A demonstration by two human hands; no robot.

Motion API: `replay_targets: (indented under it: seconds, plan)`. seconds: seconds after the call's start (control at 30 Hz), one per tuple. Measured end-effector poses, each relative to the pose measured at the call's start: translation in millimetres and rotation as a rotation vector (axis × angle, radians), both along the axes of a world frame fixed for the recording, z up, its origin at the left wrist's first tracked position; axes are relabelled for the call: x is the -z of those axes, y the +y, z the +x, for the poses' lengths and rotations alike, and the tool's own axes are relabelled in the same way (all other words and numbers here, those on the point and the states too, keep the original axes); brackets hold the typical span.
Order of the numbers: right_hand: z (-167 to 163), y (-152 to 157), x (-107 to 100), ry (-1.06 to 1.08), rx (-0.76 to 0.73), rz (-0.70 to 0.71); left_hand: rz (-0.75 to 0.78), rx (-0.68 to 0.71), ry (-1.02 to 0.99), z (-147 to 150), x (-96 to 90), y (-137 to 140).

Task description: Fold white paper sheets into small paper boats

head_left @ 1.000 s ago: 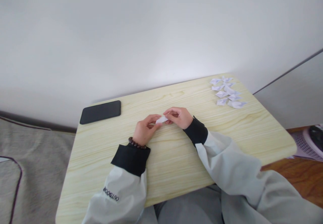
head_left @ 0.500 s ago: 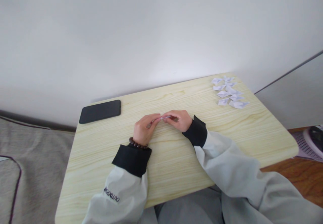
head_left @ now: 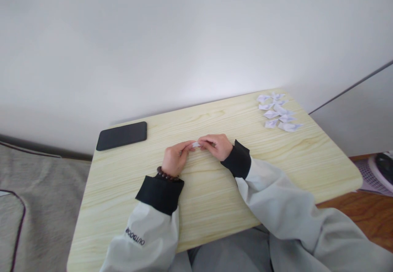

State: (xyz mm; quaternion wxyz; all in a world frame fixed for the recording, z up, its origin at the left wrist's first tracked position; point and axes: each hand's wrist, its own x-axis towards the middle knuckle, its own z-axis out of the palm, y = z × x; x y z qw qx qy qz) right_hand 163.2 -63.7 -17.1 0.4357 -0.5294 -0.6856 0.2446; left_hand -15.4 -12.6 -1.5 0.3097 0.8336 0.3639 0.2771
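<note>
A small folded piece of white paper [head_left: 195,144] is pinched between my two hands over the middle of the table. My left hand [head_left: 176,156] grips its left end between thumb and fingers; a dark beaded bracelet circles that wrist. On the other end, my right hand [head_left: 218,145] closes thumb and fingers on the paper. Fingertips cover most of the piece, so its full shape is hidden. Several folded white paper pieces [head_left: 279,110] lie grouped at the table's back right.
The light wood-grain table [head_left: 215,206] stands against a white wall [head_left: 184,39]. A black phone [head_left: 122,136] lies at its back left. Beyond the right edge, a light purple perforated basket [head_left: 370,178] is on the floor. Grey fabric [head_left: 52,206] spreads at the left.
My hands have drawn slightly apart at the fingertips, and more of the paper's white face shows between them. The phone and the grouped paper pieces stay in place.
</note>
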Motion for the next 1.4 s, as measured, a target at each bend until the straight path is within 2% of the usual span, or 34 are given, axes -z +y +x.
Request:
replay_targets:
  seconds: [0.27,0.37,0.43,0.57,0.7,0.8,0.97,1.17,1.4]
  plan:
    - [3.1,0.7,4.4,-0.045,0.007,0.042,-0.21,-0.079,-0.11,-2.1,1.9,2.4]
    - [3.5,1.1,4.3,-0.038,0.008,0.058,-0.234,-0.125,-0.109,-1.2,0.3,1.7]
    - [3.7,1.3,3.5,-0.048,0.007,0.08,-0.181,-0.146,-0.084,-1.0,-0.5,0.9]
    - [5.4,2.3,1.5,-0.156,0.035,0.188,0.037,-0.094,-0.019,-1.8,1.9,0.9]
    - [8.3,5.4,4.1,-0.25,-0.04,0.261,0.239,0.006,0.045,-3.4,6.0,4.5]
    - [9.6,7.0,7.6,-0.293,-0.074,0.259,0.322,0.04,0.068,-4.1,7.1,7.2]
    - [9.7,6.7,9.5,-0.324,-0.074,0.24,0.368,0.09,0.045,-4.7,7.3,8.0]
    - [7.7,4.9,7.1,-0.337,-0.062,0.228,0.344,0.116,0.029,-4.5,7.7,6.6]
    - [4.9,2.8,3.7,-0.332,-0.057,0.221,0.354,0.091,0.039,-3.0,6.4,5.2]
